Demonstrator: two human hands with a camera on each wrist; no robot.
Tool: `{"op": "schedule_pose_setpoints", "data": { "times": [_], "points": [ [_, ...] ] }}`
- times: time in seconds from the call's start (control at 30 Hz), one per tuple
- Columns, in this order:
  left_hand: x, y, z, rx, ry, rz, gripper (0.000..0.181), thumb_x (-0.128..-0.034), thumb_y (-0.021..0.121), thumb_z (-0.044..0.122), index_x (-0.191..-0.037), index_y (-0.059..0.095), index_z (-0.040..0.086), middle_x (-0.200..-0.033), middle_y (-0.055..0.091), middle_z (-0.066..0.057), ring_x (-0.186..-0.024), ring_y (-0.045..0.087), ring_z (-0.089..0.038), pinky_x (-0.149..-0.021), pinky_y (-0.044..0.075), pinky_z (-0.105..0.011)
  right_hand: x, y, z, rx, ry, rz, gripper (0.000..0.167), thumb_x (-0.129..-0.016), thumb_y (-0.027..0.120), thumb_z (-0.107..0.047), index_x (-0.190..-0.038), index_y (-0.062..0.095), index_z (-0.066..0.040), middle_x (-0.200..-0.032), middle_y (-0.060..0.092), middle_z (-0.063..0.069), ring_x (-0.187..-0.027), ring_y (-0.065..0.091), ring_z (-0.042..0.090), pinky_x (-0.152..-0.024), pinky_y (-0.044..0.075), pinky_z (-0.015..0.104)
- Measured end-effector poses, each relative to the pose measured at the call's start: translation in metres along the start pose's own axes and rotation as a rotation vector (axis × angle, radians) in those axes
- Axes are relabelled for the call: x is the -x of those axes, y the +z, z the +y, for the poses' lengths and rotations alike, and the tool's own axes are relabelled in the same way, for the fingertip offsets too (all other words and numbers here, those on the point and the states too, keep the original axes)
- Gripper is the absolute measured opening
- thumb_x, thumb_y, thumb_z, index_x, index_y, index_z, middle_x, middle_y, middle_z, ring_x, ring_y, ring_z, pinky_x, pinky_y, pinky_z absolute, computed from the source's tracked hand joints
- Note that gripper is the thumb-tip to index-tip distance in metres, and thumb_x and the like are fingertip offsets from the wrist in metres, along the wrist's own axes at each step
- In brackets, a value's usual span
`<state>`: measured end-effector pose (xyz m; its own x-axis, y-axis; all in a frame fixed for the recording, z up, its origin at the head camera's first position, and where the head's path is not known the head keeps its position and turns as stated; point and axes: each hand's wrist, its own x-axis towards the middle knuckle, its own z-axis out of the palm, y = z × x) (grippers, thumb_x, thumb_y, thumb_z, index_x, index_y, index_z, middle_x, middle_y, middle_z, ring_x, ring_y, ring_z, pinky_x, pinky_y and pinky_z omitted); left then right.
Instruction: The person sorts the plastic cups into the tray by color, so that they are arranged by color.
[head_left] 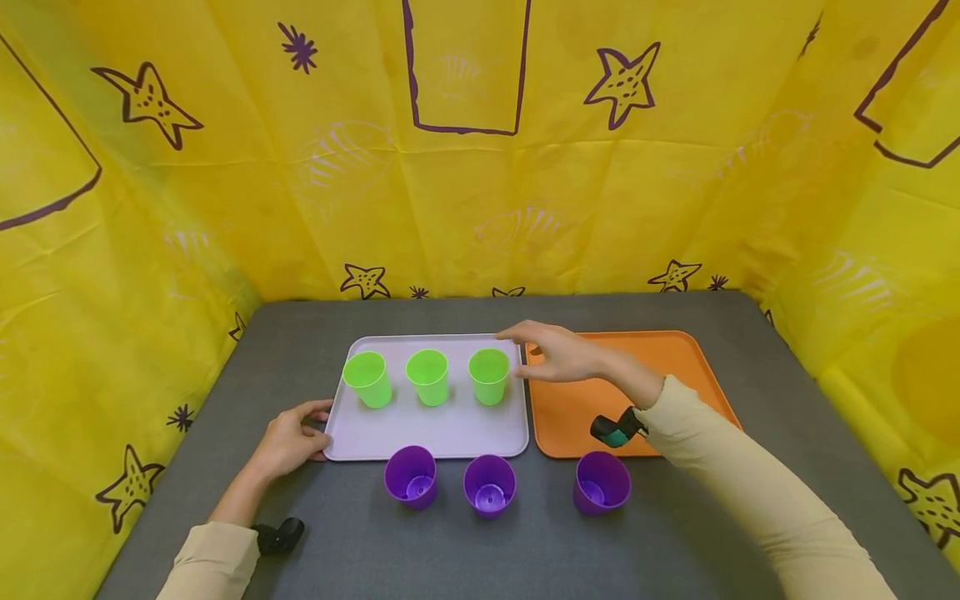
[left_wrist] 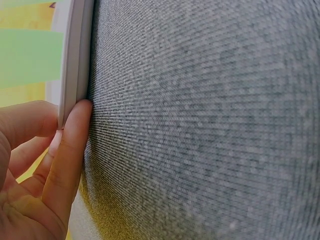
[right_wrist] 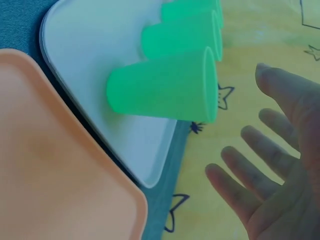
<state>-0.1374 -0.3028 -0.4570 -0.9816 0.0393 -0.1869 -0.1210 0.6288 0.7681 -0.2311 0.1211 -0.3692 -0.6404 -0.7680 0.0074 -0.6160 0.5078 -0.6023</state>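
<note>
Three green cups (head_left: pixel 427 377) stand upright in a row on a pale lilac-white tray (head_left: pixel 420 437). My left hand (head_left: pixel 291 437) holds this tray at its near left corner. In the left wrist view, the thumb (left_wrist: pixel 70 150) and index finger lie against the tray's rim (left_wrist: pixel 75 60). Just right of the rightmost green cup (head_left: pixel 489 379), my right hand (head_left: pixel 562 354) hovers with spread fingers, over the border between the two trays. The right wrist view shows a gap between those fingers and the nearest cup (right_wrist: pixel 162 85); nothing is in that hand.
An orange tray (head_left: pixel 577 408) lies right beside the white one, under my right forearm. Along the near side stand three purple cups (head_left: pixel 490 492), two before the white tray and one purple cup (head_left: pixel 602 485) before the orange tray. Yellow patterned cloth (head_left: pixel 450 208) surrounds the grey table.
</note>
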Motion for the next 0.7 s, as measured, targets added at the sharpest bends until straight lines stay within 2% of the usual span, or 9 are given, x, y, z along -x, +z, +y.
{"op": "schedule_pose_setpoints", "data": {
  "times": [0.3,0.43,0.7],
  "points": [
    [0.000,-0.001,0.000,-0.003,-0.003,-0.004,0.059,-0.0769,0.065,-0.001,-0.132,0.043,-0.005,-0.116,0.051,-0.026,-0.078,0.062,-0.020,-0.056,0.056,-0.028,0.028,-0.013,0.005,-0.020,-0.006,0.094,0.048,-0.086,0.064,-0.019,-0.131,0.048,-0.014,-0.127,0.052,0.004,-0.117,0.050,0.022,-0.092,0.048,0.041],
    [0.000,-0.002,0.000,-0.003,0.008,-0.008,0.059,-0.0772,0.064,-0.001,-0.132,0.042,-0.005,-0.116,0.051,-0.027,-0.077,0.062,-0.020,-0.056,0.056,-0.029,0.043,-0.021,0.010,-0.019,0.012,0.161,0.047,-0.085,0.065,-0.018,-0.129,0.050,-0.012,-0.126,0.053,0.002,-0.116,0.051,0.022,-0.092,0.048,0.042],
    [-0.002,-0.002,-0.002,-0.004,0.001,-0.013,0.059,-0.0774,0.063,-0.001,-0.132,0.042,-0.004,-0.116,0.051,-0.025,-0.077,0.062,-0.019,-0.056,0.056,-0.028,0.081,-0.033,0.022,-0.012,0.054,0.316,0.046,-0.086,0.065,-0.016,-0.128,0.050,-0.009,-0.126,0.054,0.008,-0.116,0.052,0.027,-0.093,0.046,0.046]
  ]
}}
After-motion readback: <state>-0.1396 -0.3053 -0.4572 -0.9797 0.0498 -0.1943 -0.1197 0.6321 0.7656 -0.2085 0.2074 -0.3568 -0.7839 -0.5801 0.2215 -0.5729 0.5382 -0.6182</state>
